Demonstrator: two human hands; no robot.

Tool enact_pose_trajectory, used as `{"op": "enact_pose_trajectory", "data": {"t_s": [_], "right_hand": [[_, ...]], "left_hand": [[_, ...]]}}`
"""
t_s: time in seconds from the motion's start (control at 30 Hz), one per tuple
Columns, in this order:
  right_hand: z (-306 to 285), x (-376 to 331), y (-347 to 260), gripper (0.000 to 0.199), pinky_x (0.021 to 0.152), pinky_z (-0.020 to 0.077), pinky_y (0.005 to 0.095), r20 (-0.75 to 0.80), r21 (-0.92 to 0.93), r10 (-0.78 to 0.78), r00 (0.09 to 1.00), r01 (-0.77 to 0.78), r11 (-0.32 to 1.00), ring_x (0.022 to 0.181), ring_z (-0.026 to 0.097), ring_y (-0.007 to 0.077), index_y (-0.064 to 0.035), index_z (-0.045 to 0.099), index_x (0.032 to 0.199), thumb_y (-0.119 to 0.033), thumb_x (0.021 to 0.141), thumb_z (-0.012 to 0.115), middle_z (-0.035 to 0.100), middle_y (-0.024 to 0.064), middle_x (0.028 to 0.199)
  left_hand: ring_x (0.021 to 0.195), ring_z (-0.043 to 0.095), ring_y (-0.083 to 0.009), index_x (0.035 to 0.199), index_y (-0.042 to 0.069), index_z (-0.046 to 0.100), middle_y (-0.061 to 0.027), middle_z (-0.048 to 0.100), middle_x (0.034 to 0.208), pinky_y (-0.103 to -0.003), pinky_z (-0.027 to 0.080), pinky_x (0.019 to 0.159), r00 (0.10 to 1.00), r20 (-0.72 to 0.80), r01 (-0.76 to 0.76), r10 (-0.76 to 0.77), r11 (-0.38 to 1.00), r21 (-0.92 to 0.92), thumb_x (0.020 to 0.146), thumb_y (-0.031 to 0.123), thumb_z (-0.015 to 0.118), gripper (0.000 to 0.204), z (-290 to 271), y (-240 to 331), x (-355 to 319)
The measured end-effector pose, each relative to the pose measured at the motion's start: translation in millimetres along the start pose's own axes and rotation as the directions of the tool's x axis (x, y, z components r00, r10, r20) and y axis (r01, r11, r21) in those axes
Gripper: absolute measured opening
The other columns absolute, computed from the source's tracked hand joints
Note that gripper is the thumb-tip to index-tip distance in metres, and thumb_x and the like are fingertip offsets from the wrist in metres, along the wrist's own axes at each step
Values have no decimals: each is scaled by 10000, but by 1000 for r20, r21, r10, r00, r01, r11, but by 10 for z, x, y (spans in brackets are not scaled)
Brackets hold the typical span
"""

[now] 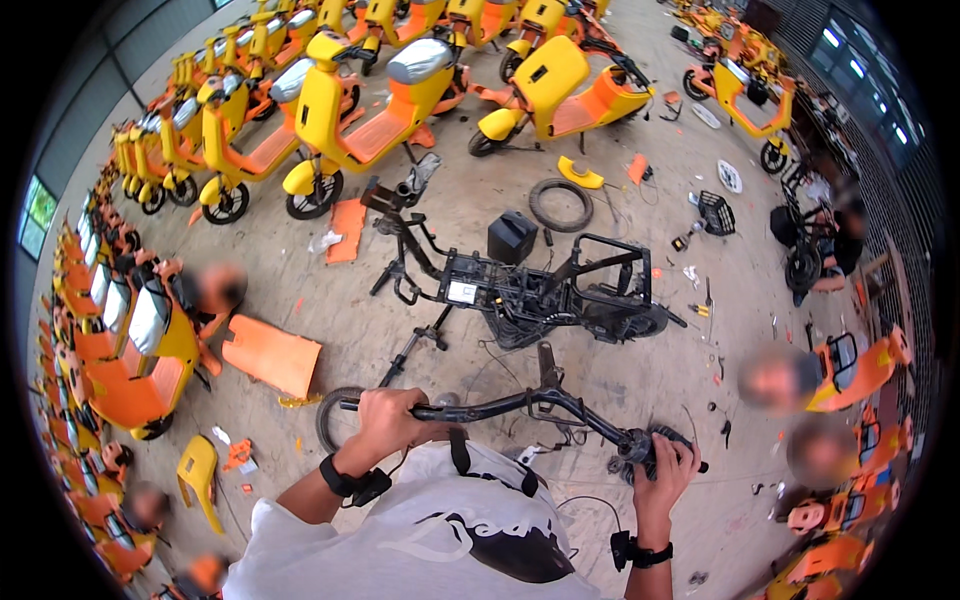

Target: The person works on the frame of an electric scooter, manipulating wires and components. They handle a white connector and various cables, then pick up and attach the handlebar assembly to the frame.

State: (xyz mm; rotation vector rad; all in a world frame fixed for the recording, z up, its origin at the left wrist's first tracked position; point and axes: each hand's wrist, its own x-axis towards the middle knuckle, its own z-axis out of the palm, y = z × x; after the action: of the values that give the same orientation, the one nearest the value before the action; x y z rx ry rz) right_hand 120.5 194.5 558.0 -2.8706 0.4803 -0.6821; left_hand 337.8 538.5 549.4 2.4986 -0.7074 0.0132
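A bare black scooter handlebar (515,402) lies crosswise in front of my body, with its stem (547,365) pointing away from me. My left hand (390,418) is closed round the bar near its left end. At the right end my right hand (665,472) is closed over a bulky black fitting on the bar; its fingers partly hide that fitting. Loose cables hang under the bar. Just beyond it, a stripped black scooter frame (465,268) with a rear wheel (628,318) lies on the floor. A black fork (405,352) stretches beside the frame.
Behind the frame are a black box (511,237) and a loose tyre (560,206). Orange panels (272,355) and a yellow panel (199,482) lie left. Yellow-orange scooters (375,110) stand in rows. A person (848,235) crouches at the far right.
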Motion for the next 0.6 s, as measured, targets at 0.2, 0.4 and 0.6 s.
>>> {"op": "enact_pose_trajectory", "data": {"t_s": [0.2, 0.4, 0.6], "right_hand": [[-15, 820, -272, 522, 1071, 273, 524, 478, 255, -84, 874, -47, 966, 1033, 573, 293, -26, 659, 1059, -131, 564, 787, 667, 110, 953], [378, 1153, -991, 498, 1127, 187, 560, 74, -55, -164, 984, 168, 984, 1084, 551, 281, -47, 649, 1078, -80, 595, 764, 658, 78, 964], [345, 1511, -1219, 489, 1125, 211, 540, 317, 166, -126, 940, 76, 983, 1122, 540, 283, -49, 634, 1082, -69, 611, 763, 650, 82, 1027]], "left_hand": [[432, 550, -268, 583, 89, 624, -70, 525, 462, -344, 408, 425, 975, -201, -97, 93, 995, -10, 510, 461, 866, 449, -189, -497, 119], [511, 602, -282, 669, 105, 670, -96, 604, 564, -357, 448, 479, 983, -149, 95, -111, 989, -110, 572, 185, 798, 180, -251, -1116, 296], [494, 603, -228, 690, 62, 674, -81, 616, 569, -312, 452, 482, 971, -231, 31, -55, 994, -104, 547, 92, 797, 190, -393, -1441, 489]]}}
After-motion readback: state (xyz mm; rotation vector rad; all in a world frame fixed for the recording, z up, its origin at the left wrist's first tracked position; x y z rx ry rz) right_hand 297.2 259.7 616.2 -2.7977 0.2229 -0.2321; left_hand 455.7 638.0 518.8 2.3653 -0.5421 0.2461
